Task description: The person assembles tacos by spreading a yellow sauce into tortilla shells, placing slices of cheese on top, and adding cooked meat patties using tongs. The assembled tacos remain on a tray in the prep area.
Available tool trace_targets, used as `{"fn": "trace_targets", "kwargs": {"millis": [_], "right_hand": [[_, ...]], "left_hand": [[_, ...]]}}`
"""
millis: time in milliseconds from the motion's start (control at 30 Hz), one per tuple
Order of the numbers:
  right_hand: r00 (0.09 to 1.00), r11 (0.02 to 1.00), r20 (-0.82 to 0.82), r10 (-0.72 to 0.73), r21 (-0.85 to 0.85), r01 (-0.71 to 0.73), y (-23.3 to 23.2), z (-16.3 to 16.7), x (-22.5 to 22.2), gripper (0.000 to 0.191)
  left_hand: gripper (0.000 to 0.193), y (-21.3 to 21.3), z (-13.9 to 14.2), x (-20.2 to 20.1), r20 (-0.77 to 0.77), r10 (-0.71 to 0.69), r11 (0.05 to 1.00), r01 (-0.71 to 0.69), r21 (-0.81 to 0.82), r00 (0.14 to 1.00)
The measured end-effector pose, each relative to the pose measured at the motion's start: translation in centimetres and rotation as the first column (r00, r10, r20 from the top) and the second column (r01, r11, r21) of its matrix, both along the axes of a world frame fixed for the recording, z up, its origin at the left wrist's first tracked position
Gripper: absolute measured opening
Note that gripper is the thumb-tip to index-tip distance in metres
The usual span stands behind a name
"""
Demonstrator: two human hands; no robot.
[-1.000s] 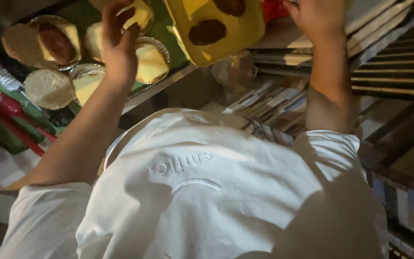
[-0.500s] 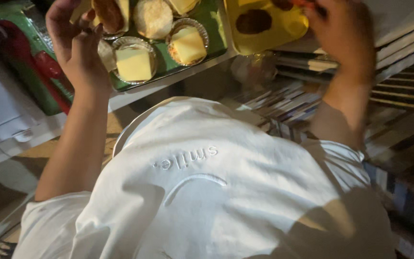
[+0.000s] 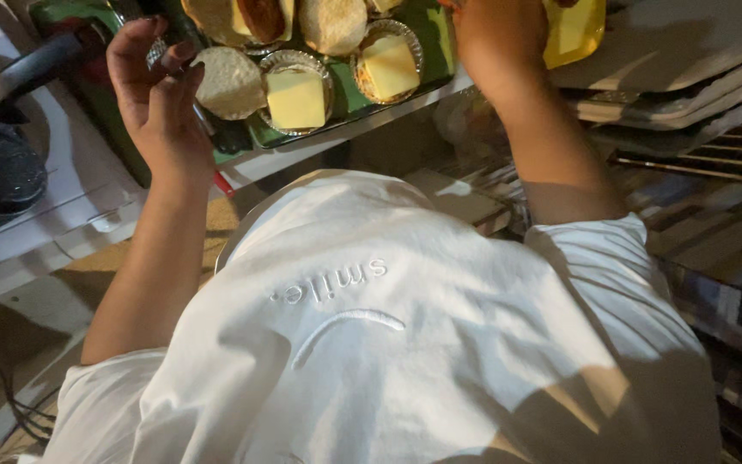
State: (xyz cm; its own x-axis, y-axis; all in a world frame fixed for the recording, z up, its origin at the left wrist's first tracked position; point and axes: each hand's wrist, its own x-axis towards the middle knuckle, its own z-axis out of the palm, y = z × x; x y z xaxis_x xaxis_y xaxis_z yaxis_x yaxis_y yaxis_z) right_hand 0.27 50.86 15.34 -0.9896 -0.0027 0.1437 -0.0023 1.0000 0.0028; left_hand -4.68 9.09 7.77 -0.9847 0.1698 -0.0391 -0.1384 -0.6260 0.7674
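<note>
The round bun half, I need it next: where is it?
Head view, upper left: the round bun half lies beside the left hand, just left of a cheese square.

Pale tan bun half [image 3: 229,82] at left hand [image 3: 161,103] fingertips. Beside it, yellow cheese squares [image 3: 295,98] in silvery foil cups on green tray [image 3: 349,101]. Yellow packet [image 3: 573,30] just right of right hand [image 3: 495,34]. White shirt [image 3: 405,344] below, plain.
</note>
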Motion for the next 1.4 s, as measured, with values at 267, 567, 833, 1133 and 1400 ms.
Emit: {"fn": "trace_targets", "kwargs": {"millis": [267,567,833,1133,1400], "right_hand": [[0.988,0.970,0.149,0.030,0.234,-0.065,-0.9,-2.6,0.2,0.025],[0.995,0.984,0.014,0.097,0.148,-0.098,-0.8,0.3,1.8,0.032],[0.998,0.999,0.067,0.000,-0.037,0.003,0.9,-0.8,2.5,0.033],[0.991,0.987,-0.043,-0.128,-0.104,0.123,18.4,3.8,14.4,0.056],[0.993,0.994,-0.039,-0.111,0.000,0.111,27.8,-5.6,15.8,0.091]], "left_hand": [[0.048,-1.3,-0.5,-0.6,-0.004,-0.006,1.000,0.006,-0.021,1.000],[0.050,-0.2,0.0,-0.2,0.022,-0.024,1.000,0.024,-0.001,0.999],[0.050,3.9,-0.6,0.4,0.012,-0.040,0.999,0.040,-0.034,0.999],[0.048,11.5,-0.3,0.8,0.011,-0.074,0.997,0.075,-0.013,0.997],[0.048,17.5,0.3,1.0,0.006,-0.172,0.985,0.172,0.022,0.985]]}}
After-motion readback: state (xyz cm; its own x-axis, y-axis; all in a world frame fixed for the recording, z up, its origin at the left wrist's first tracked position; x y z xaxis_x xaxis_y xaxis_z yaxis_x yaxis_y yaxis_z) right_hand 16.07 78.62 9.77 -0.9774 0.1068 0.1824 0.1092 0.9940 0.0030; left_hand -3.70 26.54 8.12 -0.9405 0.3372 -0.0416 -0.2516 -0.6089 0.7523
